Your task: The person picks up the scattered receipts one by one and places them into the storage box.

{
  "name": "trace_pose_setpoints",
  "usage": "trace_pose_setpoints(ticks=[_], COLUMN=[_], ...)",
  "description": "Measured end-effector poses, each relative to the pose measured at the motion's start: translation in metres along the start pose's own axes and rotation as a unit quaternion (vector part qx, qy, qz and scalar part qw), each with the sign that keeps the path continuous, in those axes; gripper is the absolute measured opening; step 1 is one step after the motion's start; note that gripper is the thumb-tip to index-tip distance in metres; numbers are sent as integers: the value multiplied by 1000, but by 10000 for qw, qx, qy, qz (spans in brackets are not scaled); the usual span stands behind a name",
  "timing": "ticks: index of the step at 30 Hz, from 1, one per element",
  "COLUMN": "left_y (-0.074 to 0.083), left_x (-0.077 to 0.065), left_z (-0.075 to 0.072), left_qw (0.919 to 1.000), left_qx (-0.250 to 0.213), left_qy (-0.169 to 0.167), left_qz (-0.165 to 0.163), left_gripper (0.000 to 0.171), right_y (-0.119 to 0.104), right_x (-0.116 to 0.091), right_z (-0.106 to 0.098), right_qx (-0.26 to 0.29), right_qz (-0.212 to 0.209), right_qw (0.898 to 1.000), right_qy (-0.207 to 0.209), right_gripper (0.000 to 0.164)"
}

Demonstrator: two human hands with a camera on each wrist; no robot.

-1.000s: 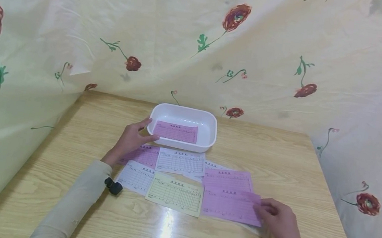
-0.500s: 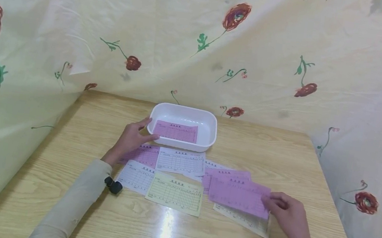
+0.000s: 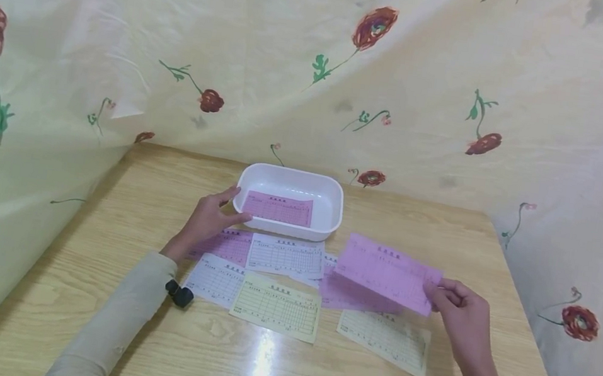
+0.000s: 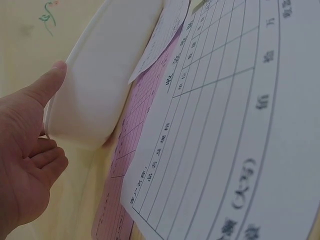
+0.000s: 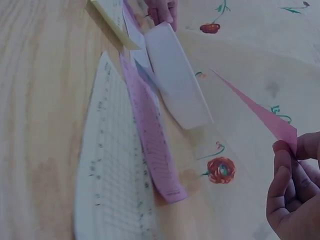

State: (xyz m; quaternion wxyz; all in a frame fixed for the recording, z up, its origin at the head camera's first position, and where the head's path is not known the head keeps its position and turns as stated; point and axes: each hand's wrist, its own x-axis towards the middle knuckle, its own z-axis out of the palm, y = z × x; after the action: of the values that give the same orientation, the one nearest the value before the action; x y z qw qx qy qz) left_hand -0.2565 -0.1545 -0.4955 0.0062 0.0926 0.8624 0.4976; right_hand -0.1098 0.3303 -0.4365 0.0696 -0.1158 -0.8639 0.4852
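Observation:
My left hand [image 3: 207, 219] holds the left end of a white plastic tub [image 3: 324, 234]; its thumb lies at the near rim and its fingers at the left side. Inside the tub is a pink receipt slip [image 3: 278, 210]. My right hand [image 3: 462, 317] pinches another pink receipt slip [image 3: 387, 272] by its right end, raised and tilted over the papers. In the right wrist view this held slip [image 5: 262, 112] appears nearly edge-on between thumb and fingers. Beneath it lie a pink slip [image 3: 347, 297] and a pale yellow slip [image 3: 387, 340].
In front of the tub lie a white slip [image 3: 285, 256], a pink slip [image 3: 225, 246], another white slip [image 3: 215, 279] and a yellow slip [image 3: 277, 307], partly overlapping. They rest on a wooden table [image 3: 187, 357]. A floral cloth [image 3: 294, 72] hangs behind and at both sides.
My right hand has lifted the top pink slip off the right-hand papers and moved it up toward the back, uncovering the pale yellow slip. The left hand stays at the tub.

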Motion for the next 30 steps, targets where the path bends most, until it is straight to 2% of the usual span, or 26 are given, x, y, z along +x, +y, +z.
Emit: trace_pose_setpoints(ticks=[8, 16, 24, 30], left_y=[-1, 0, 2, 1], left_x=[-3, -2, -2, -1], left_z=[1, 1, 0, 1], left_qw=[9999, 10000, 10000, 9999], left_qx=[-88, 9, -54, -105], left_qy=[15, 33, 12, 25], left_qz=[80, 84, -48, -2], left_gripper=[95, 95, 91, 90], right_y=[-24, -44, -63, -72], right_x=[18, 34, 56, 69], right_z=[3, 10, 31, 51], right_qx=[127, 139, 960, 1224], right_qz=[-40, -135, -345, -485], right_qw=[9998, 9995, 9941, 9902], right_qy=[-137, -269, -364, -462], right_gripper=[39, 47, 31, 33])
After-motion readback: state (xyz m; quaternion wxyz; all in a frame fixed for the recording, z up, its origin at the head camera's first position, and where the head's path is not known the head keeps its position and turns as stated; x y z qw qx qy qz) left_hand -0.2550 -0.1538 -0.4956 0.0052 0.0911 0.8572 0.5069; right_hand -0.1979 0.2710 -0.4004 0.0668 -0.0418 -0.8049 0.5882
